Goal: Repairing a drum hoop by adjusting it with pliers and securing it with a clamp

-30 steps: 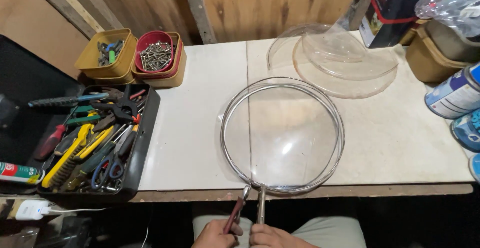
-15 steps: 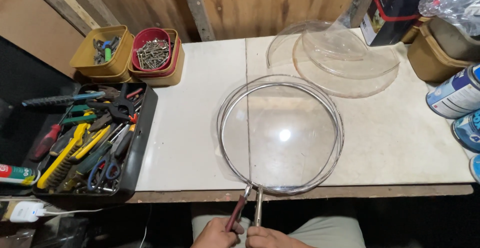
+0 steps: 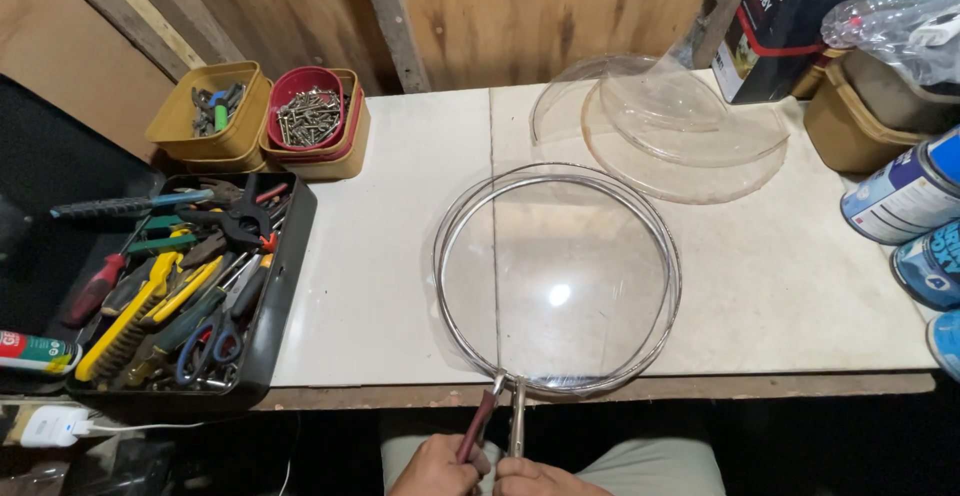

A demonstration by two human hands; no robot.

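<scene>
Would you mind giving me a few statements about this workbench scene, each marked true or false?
1. Both hands grip pliers at the near edge of the metal ring. True: the left hand and right hand hold the pliers.
2. The ring lies on a white tabletop. True.
3. The red tub holds scissors. False: it holds screws.
4. The black tool tray sits right of the ring. False: it is on the left.
5. Clear plastic domes lie beyond the ring. True.
</scene>
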